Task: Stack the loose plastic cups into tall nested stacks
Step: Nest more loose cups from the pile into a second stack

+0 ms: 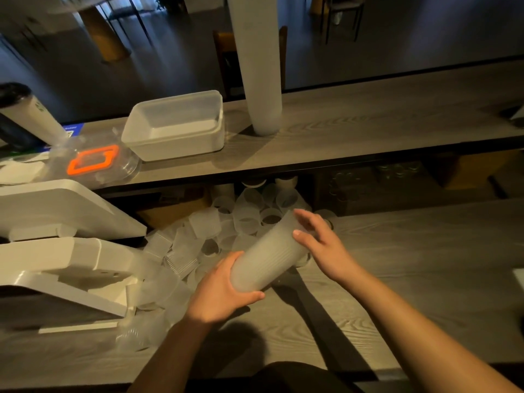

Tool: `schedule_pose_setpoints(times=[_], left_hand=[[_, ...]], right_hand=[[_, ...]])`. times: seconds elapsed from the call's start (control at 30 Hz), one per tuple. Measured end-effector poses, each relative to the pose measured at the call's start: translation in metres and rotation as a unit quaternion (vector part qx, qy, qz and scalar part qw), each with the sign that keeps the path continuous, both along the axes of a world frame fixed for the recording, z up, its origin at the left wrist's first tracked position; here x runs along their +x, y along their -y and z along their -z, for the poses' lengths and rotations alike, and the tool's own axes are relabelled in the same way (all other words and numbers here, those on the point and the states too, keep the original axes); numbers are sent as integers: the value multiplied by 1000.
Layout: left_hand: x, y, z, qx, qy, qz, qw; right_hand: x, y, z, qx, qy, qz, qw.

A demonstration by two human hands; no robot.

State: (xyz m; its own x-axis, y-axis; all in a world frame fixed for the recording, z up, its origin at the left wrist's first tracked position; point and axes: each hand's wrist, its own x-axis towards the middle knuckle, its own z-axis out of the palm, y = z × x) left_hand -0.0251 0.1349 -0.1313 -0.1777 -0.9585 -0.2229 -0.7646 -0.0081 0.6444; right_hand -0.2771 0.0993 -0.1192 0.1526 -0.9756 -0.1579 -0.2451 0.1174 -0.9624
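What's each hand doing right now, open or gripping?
Left hand: gripping the near end of the short nested stack, fingers curled round it.
Right hand: open, straight fingers resting against the stack's far end.

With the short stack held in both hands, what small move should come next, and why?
Probably the right hand should leave the stack's far end and pick one loose cup from the pile just beyond it. The left hand already grips the near end of the short stack, which lies tilted, and many single cups are still unstacked.
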Motion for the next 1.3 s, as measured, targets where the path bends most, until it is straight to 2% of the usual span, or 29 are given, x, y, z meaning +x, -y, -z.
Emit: schedule_pose_setpoints(times=[0.2, 0.4, 0.57, 0.83, 0.97, 1.1, 1.2, 1.3], left_hand=[[5, -2, 6, 6, 0, -4, 1000], [11, -3, 9, 29, -31, -35, 999], [17, 3, 8, 28, -35, -53, 998], [25, 14, 14, 52, -35, -75, 995], [27, 15, 14, 55, -45, -79, 994], [25, 19, 12, 51, -49, -82, 994], [23, 21, 12, 46, -47, -82, 994], [21, 23, 13, 41, -36, -78, 995]], right_hand=[[18, -11, 6, 49, 15, -59, 997], [13, 0, 31, 70, 17, 33, 997], [-3, 21, 76, 104, -112, 70, 986], [0, 48, 116, 113, -265, -19, 957], [8, 57, 124, 110, -325, -85, 935], [10, 60, 130, 96, -398, -112, 906], [8, 58, 133, 94, -408, -107, 902], [5, 54, 132, 118, -360, -59, 924]])
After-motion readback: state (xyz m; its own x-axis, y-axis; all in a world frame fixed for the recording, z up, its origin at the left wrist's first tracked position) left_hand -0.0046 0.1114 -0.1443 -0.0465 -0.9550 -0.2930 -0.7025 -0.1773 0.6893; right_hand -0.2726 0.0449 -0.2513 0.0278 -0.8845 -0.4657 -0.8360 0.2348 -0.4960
